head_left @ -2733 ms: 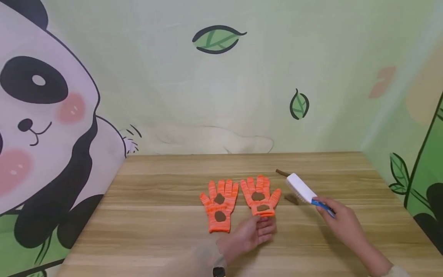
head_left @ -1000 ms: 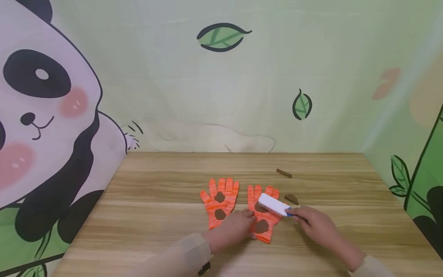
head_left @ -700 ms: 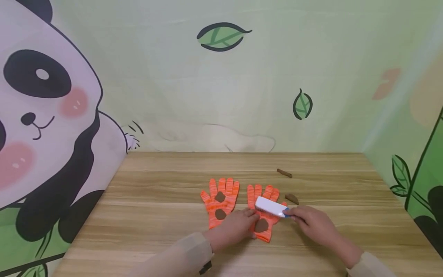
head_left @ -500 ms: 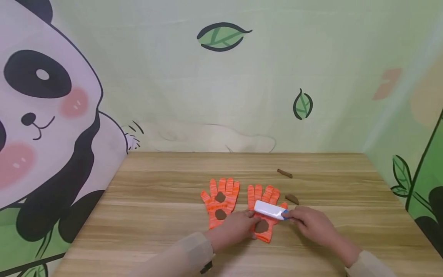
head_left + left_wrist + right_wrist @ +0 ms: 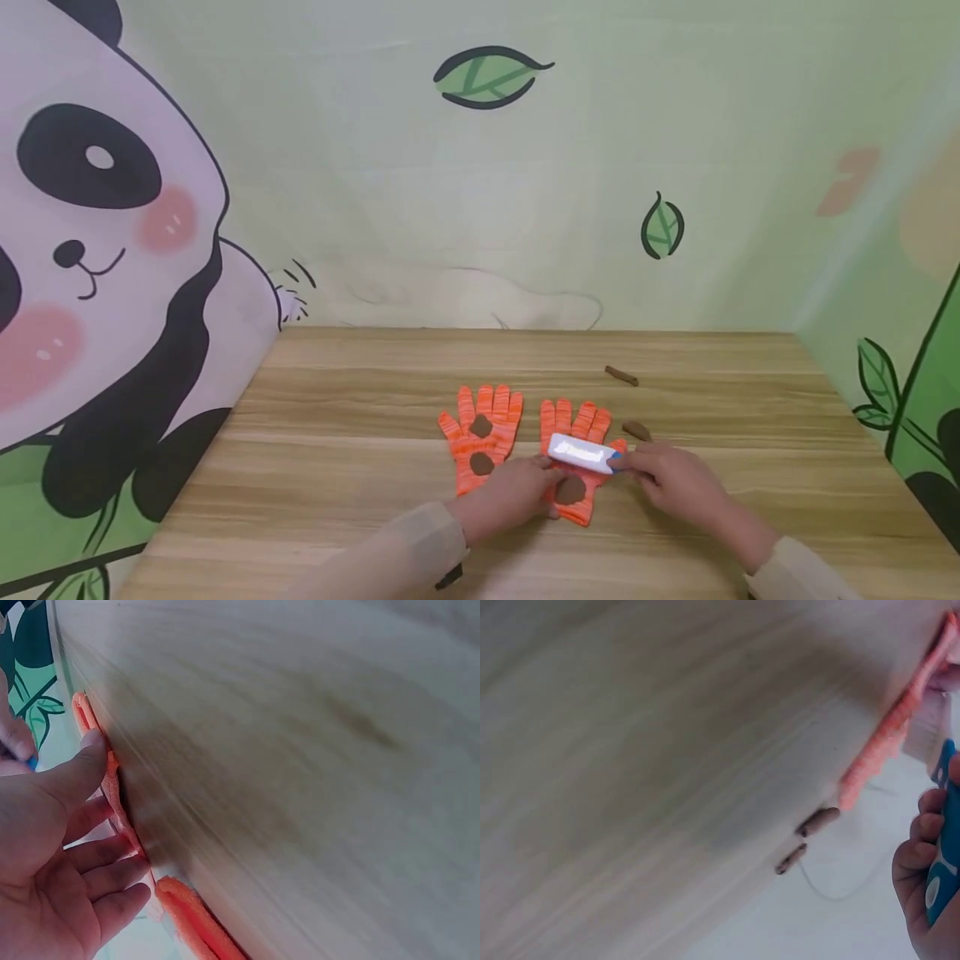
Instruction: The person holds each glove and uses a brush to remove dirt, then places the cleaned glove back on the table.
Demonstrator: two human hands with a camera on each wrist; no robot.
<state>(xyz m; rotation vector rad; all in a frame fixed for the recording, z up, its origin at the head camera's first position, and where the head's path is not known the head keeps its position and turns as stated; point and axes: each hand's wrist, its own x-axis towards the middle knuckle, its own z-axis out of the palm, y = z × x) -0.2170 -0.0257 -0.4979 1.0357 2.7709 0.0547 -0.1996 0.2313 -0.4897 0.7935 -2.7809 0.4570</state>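
My right hand (image 5: 675, 483) grips the blue handle of a white-backed brush (image 5: 581, 452). The brush lies bristles-down across the palm of the right orange knit glove (image 5: 592, 483), hiding its upper brown patch; a larger brown patch shows near the cuff. In the right wrist view, fingers (image 5: 915, 855) wrap round the blue handle (image 5: 946, 844). My left hand (image 5: 510, 492) rests on that glove's left edge, and its fingers are extended and gently bent in the left wrist view. Partly behind it lies the left orange glove (image 5: 491, 442), which bears two brown patches.
On the wooden table (image 5: 337, 467), a thin brown stick-like piece (image 5: 622, 376) lies beyond the right glove. A thicker brown lump (image 5: 637, 430) sits just above my right hand. A wall with panda and leaf pictures (image 5: 491, 79) stands behind the table.
The right glove has shifted toward me. My left hand has moved onto its edge, and the brush has come from the right onto it, then slid slightly toward the cuff.
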